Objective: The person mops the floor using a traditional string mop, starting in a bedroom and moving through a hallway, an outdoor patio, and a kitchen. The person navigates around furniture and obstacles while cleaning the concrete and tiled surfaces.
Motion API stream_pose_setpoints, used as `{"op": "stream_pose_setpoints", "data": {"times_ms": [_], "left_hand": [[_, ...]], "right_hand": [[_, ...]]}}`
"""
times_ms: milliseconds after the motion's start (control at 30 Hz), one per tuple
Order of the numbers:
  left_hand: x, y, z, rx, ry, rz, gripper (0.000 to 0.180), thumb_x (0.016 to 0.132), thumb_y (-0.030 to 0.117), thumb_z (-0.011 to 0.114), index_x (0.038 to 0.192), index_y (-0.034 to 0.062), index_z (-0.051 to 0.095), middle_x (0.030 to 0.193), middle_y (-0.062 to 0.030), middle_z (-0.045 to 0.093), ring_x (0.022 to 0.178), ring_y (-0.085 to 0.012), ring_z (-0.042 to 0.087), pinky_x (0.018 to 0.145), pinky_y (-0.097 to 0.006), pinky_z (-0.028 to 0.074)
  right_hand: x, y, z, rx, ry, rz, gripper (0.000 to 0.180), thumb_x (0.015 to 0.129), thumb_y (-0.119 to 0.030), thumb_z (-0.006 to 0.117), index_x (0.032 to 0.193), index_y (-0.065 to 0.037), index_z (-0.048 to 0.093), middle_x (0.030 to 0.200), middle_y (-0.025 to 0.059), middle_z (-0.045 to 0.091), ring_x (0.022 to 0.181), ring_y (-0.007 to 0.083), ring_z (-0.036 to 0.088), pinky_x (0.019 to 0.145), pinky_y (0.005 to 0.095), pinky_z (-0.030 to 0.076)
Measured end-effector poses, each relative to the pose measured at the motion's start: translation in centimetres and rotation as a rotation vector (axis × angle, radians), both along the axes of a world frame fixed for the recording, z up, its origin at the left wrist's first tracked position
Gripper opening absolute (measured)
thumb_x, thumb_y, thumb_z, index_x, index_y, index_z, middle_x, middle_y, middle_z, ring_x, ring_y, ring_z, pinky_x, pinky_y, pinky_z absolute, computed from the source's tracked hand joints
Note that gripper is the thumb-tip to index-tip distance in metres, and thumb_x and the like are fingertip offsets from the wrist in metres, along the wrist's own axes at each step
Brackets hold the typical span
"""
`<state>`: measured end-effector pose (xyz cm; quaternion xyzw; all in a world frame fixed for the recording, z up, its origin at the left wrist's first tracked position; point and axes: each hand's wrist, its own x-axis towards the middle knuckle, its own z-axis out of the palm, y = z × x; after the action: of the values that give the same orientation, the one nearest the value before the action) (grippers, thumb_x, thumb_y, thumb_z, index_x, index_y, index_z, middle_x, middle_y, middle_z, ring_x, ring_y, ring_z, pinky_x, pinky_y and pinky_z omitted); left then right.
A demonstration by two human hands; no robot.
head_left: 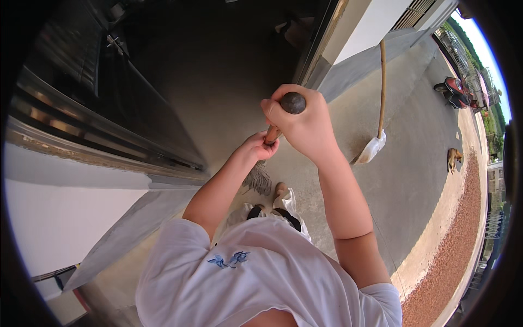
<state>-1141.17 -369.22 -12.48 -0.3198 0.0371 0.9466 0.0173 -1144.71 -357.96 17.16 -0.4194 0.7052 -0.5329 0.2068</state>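
Observation:
Both my hands are closed around the wooden handle of a mop (pixel 258 179), one above the other. My right hand (pixel 306 121) wraps the top of the handle, just under its dark rounded end. Lower down, my left hand (pixel 262 147) grips the shaft with its fingers curled round it. The grey stringy mop head rests on the concrete floor (pixel 305 188) near my feet, partly hidden behind my left hand and forearm.
A long wooden pole (pixel 382 87) with a white bag-like cover (pixel 373 147) at its foot leans on the wall to the right. A dark doorway (pixel 218 60) opens ahead. Farther right are a dog (pixel 453 160), a red motorbike (pixel 456 92) and reddish grains (pixel 449 245) spread on the ground.

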Motion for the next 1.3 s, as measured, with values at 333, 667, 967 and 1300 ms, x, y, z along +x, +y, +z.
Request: {"op": "stream_pose_setpoints", "data": {"times_ms": [333,667,967,1300], "left_hand": [[-10.5,-9.1,2.5,-0.448,0.514,0.18,0.019,0.086,0.017,0.046,0.093,0.0017,0.055,0.09,-0.0089,0.059,0.081,-0.0168,0.059,0.075,-0.03,0.05],[-12.9,-19.4,-16.1,-0.203,-0.271,0.15,0.027,0.084,0.019,0.054,0.062,0.0128,0.04,0.055,0.0027,0.039,0.05,-0.0071,0.039,0.05,-0.02,0.037],[-22.6,-45.7,-14.6,-0.264,-0.15,0.168,0.018,0.087,0.019,0.05,0.073,0.0068,0.05,0.061,-0.0048,0.051,0.056,-0.0178,0.051,0.055,-0.03,0.046],[-31.4,-67.6,-6.4,-0.387,-0.205,0.032,0.029,0.088,0.026,0.048,0.068,0.0054,0.046,0.059,-0.0069,0.048,0.053,-0.0196,0.049,0.052,-0.031,0.042]], "right_hand": [[-12.1,-5.8,-5.2,-0.329,0.219,0.519,0.004,0.068,0.0,0.059,0.068,-0.001,0.054,0.07,0.0037,0.059,0.069,0.0165,0.058,0.08,0.0337,0.044],[-15.7,-17.7,-33.1,-0.061,0.435,0.616,0.032,0.055,-0.003,0.067,0.085,-0.015,0.062,0.107,0.0056,0.049,0.102,0.0306,0.044,0.087,0.0404,0.041],[-25.3,-45.9,-32.3,0.419,0.498,0.338,0.049,0.062,-0.008,0.065,0.107,-0.018,0.049,0.108,0.0121,0.041,0.097,0.0337,0.046,0.079,0.0393,0.045],[-30.4,-68.6,-26.0,0.448,-1.599,-0.234,0.03,0.084,-0.025,0.052,0.102,-0.003,0.042,0.082,0.0096,0.051,0.057,0.0188,0.051,0.047,0.0263,0.048]]}}
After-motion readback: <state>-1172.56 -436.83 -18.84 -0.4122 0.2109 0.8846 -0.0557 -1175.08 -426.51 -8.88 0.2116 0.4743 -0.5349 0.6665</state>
